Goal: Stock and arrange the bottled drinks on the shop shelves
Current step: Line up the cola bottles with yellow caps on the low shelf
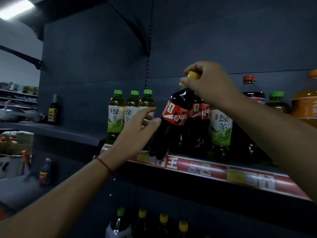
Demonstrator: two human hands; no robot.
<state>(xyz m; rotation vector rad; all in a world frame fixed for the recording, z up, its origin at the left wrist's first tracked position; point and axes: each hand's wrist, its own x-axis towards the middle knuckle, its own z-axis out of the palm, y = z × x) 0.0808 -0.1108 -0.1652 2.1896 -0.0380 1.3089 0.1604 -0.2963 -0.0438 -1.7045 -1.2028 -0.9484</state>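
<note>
A large dark cola bottle [173, 124] with a red label and yellow cap leans to the left at the front edge of the shelf [214, 170]. My right hand [209, 83] is closed over its cap from above. Spread open, my left hand [139, 133] reaches toward the bottle's lower side, its fingertips at or just short of it. A second cola bottle [199, 127] stands right behind. Three green-tea bottles [116, 115] stand to the left and one more green-tea bottle [221, 129] to the right.
Farther right stand a blue-labelled cola bottle [252, 91], a green-capped bottle [277, 100] and a big orange drink bottle [307, 103]. A lone dark sauce bottle [54, 110] is on the left shelf section. Yellow-capped bottles [163, 225] fill the shelf below.
</note>
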